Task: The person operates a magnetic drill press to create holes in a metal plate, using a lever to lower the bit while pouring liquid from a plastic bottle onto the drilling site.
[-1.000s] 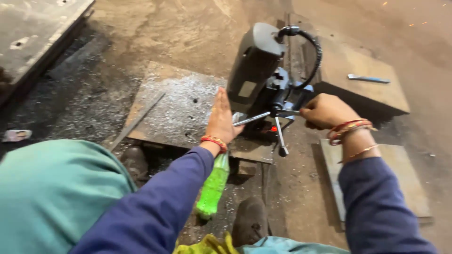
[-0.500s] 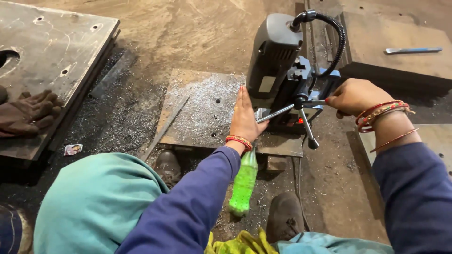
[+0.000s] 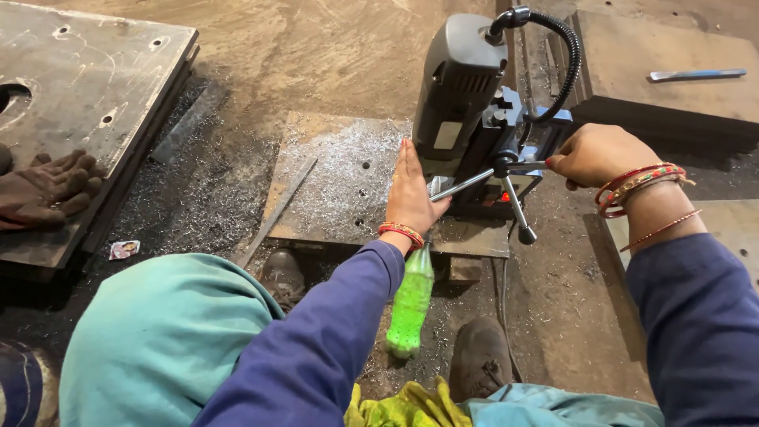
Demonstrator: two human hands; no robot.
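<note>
A dark magnetic drill press stands on a steel plate strewn with metal shavings. My left hand lies flat and upright against the drill's left side, fingers straight. My right hand is closed around one spoke of the drill's feed handle on its right side. A green plastic bottle lies on the floor below my left wrist.
A large steel plate with holes lies at the left with brown work gloves on it. Thick plates sit at the back right, a flat metal tool on top. My shoes rest by the plate's edge.
The view has shifted so the drill sits more central and the left plate shows fully. Both hands stay on the drill, the right one still gripping the feed handle.
</note>
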